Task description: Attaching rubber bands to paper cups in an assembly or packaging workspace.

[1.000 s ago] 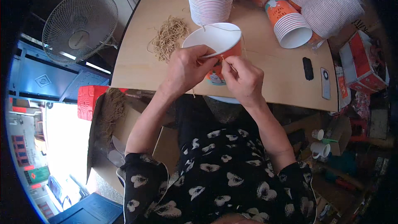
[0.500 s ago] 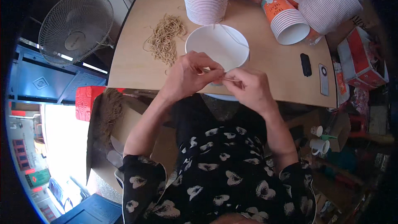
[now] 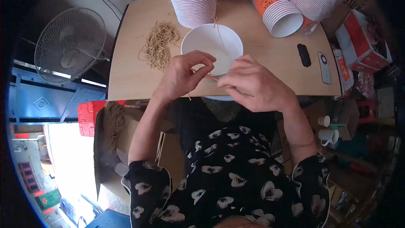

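Note:
A white-lined paper bucket (image 3: 211, 44) sits at the table's front edge with its mouth facing up toward me. One strand of tan cord (image 3: 221, 38) hangs over its far rim into the inside. At the near rim my left hand (image 3: 183, 75) is closed, thumb and forefinger pinched together. My right hand (image 3: 259, 83) is closed just right of it, fingers curled in a pinch. A short bit of thin cord (image 3: 212, 77) appears to run between the two hands; its ends are hidden in the fingers. A loose heap of tan cord pieces (image 3: 159, 46) lies left of the bucket.
Behind the bucket stands a tall stack of nested paper buckets (image 3: 192, 4). Plastic-wrapped bucket stacks (image 3: 312, 0) and an orange bucket stack on its side (image 3: 278, 14) lie far right. A phone (image 3: 325, 68) and a black object (image 3: 303, 55) rest on the right; a fan (image 3: 69, 44) is left.
My hands have drawn apart, the right one moving rightward and turning its back upward. The head view has shifted, so the table and stacks sit a little further left.

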{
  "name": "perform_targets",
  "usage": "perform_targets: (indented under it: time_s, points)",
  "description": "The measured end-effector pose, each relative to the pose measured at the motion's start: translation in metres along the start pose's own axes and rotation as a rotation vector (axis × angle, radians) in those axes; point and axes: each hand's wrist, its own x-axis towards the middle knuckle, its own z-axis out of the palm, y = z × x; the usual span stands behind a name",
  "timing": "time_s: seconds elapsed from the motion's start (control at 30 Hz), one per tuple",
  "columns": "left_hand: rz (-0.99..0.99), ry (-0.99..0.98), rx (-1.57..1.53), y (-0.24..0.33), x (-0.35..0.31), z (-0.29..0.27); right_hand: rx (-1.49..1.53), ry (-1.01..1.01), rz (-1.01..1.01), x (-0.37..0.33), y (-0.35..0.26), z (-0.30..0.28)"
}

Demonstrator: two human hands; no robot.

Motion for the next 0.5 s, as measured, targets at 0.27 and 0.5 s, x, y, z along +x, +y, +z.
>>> perform_targets:
  time_s: [0.27, 0.5]
  points:
    - [-0.229, -0.098, -0.51, 0.009, -0.007, 0.005, -0.155, 0.232, -0.126, 0.046, 0.019, 0.008]
    - [-0.431, -0.167, -0.635, 0.004, -0.003, -0.001, 0.26, 0.321, 0.509, 0.009, 0.034, 0.006]
